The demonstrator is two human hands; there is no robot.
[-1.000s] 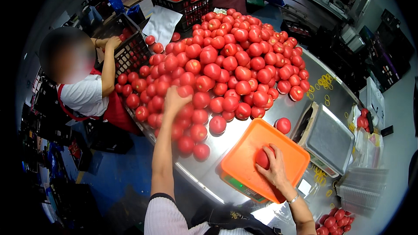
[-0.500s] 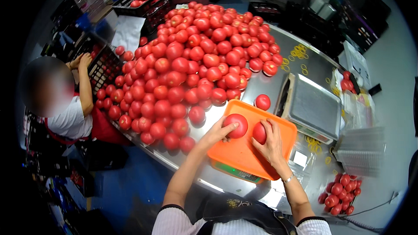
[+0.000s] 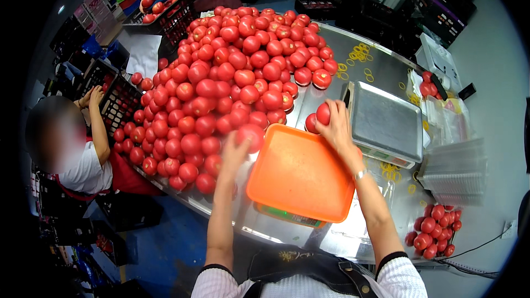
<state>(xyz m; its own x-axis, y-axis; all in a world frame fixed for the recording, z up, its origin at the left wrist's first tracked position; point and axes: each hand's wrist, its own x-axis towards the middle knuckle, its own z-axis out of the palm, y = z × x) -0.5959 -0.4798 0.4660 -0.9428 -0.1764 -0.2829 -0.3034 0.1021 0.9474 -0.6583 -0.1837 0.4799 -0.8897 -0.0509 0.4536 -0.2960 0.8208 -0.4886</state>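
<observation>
A large red tomato point(image 3: 250, 137) is in my left hand point(image 3: 235, 154), blurred by motion, at the near right edge of the tomato heap point(image 3: 221, 72). My right hand point(image 3: 338, 128) grips another tomato point(image 3: 323, 113) just past the far right corner of the orange tray point(image 3: 301, 176). Partly behind that tomato, a second one point(image 3: 312, 124) sits on the steel table. The bare tray rests on a scale point(image 3: 292, 216), of which only the near side shows.
A flat-topped scale point(image 3: 386, 116) stands right of the tray. Yellow rubber bands point(image 3: 360, 53), stacked clear trays point(image 3: 455, 174) and a tomato cluster point(image 3: 436, 232) lie rightward. Co-workers handle tomatoes at black crates point(image 3: 118, 102) on the left and far side.
Both hands have carried their tomatoes off the orange tray, the left one leftward to the heap, the right one away to the tray's far corner. The view has shifted slightly.
</observation>
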